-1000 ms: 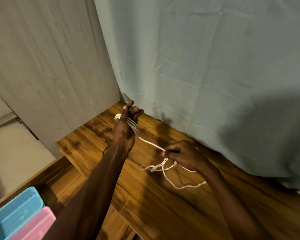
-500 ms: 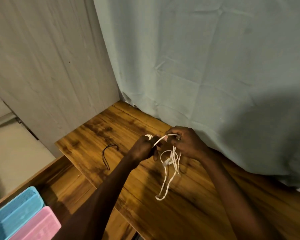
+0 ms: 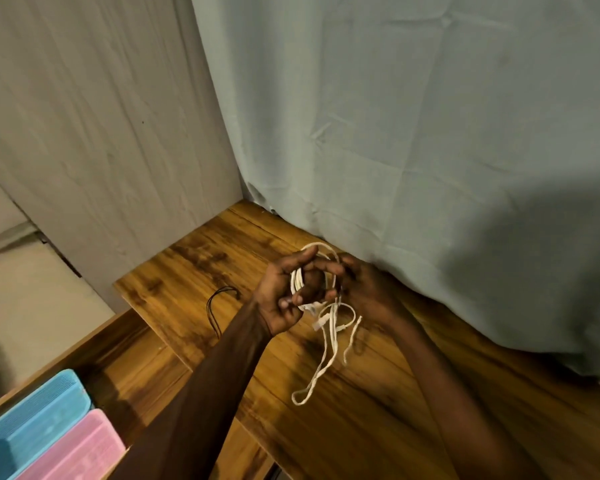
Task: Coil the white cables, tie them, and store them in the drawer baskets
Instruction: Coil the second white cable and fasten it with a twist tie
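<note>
Partly hidden behind the left hand, the right hand shows only its knuckles and the backs of a few fingers, so how its grip sits on the white cable is hard to make out, though its fingers are curled at the far side of the loops. The left hand's grip is plain: fingers and thumb curl around several turns of the cable, held above the wooden tabletop close to the grey-blue curtain. Loose tails and a long loop hang from the bundle down to the tabletop, with a small connector among them too blurred to identify. A thin black tie lies on the tabletop just left of the left forearm, which covers its lower end. At the lower left, a blue basket and a pink basket sit side by side in the open drawer, both cut off by the frame edge. Compared with half a second ago, the coil is rounder and lifted higher between the hands, and less cable trails below.
</note>
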